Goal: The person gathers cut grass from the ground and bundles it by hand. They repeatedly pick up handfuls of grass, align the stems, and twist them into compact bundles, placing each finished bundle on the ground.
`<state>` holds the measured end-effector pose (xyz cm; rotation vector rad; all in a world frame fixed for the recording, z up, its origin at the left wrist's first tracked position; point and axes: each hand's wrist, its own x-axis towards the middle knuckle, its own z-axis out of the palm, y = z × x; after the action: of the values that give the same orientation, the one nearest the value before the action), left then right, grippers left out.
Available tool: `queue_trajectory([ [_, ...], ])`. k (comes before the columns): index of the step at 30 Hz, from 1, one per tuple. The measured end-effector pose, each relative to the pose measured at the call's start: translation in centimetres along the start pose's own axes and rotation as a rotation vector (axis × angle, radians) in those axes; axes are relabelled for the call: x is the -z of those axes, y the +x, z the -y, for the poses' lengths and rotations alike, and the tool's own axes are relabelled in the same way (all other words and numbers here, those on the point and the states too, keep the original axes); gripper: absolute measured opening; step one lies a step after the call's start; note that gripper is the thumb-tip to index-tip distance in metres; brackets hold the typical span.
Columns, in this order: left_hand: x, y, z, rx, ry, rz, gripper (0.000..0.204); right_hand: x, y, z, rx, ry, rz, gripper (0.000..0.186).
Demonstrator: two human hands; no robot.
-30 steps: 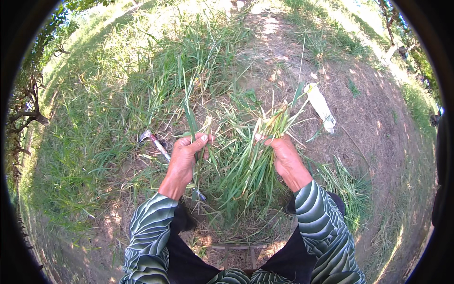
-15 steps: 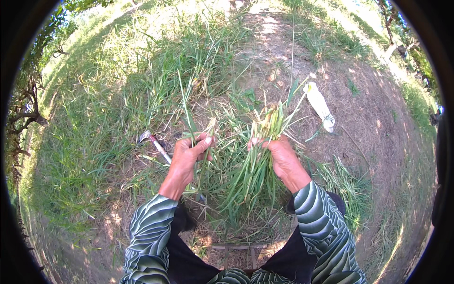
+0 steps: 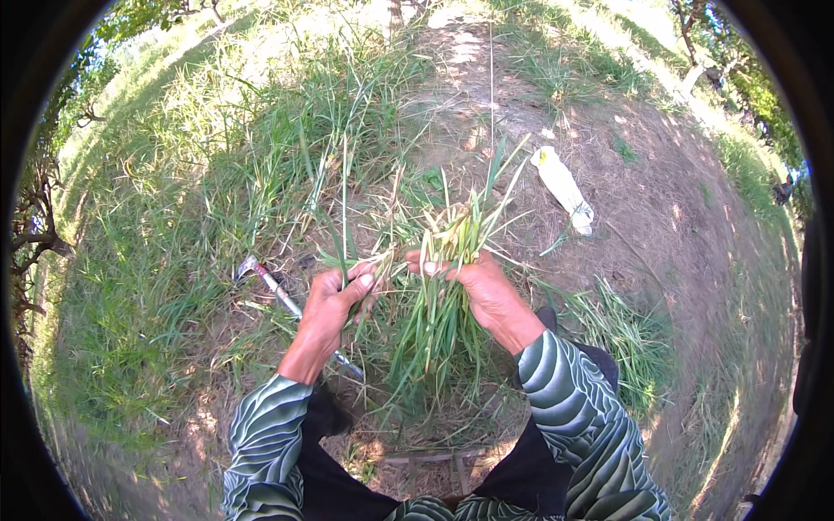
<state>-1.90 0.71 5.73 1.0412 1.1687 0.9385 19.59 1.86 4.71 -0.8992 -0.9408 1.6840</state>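
Note:
My right hand point(image 3: 491, 300) is closed round a thick bunch of long grass point(image 3: 443, 326). The pale, yellowish ends stick up above my thumb, and the green blades hang down below it. To its left, my left hand point(image 3: 334, 304) pinches a few thin grass stalks point(image 3: 345, 217) that rise past the fingers. A small gap separates the two hands. Beside my left hand, a hand tool with a curved metal head point(image 3: 250, 267) and a long handle point(image 3: 282, 298) lies on the ground, partly hidden behind my wrist.
A loose heap of cut grass point(image 3: 621, 339) lies right of my right forearm. Farther off on bare soil is a white, elongated bag-like object point(image 3: 563, 189). Tall grass point(image 3: 287, 148) grows to the far left. A low wooden frame point(image 3: 434, 456) shows between my legs.
My hands have come closer together, the right one bringing its bunch toward the left. The whole view has shifted slightly, so the ground things appear farther left.

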Motion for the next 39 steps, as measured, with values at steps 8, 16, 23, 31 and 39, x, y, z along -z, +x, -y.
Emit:
queue_trajectory([
  [8, -1.2, -0.1, -0.5, 0.128, -0.098, 0.184, 0.015, 0.0, -0.5, -0.5, 0.007, -0.027, 0.063, 0.048],
  [16, -0.3, 0.2, -0.4, 0.201, -0.297, 0.282, 0.021, -0.1, -1.2, 0.7, 0.009, -0.107, 0.093, 0.051],
  [23, -0.1, 0.0, -1.2, 0.164, -0.141, 0.263, 0.021, -0.1, -1.3, 0.6, 0.007, -0.046, 0.128, 0.048],
  [31, -0.4, 0.1, -0.8, 0.113, -0.123, 0.211, 0.02, -0.1, -1.2, 0.2, -0.014, 0.019, 0.16, 0.05],
  [39, -0.8, -0.1, -1.1, 0.086, -0.081, 0.194, 0.017, 0.0, -1.0, -0.1, 0.017, -0.04, 0.162, 0.049],
])
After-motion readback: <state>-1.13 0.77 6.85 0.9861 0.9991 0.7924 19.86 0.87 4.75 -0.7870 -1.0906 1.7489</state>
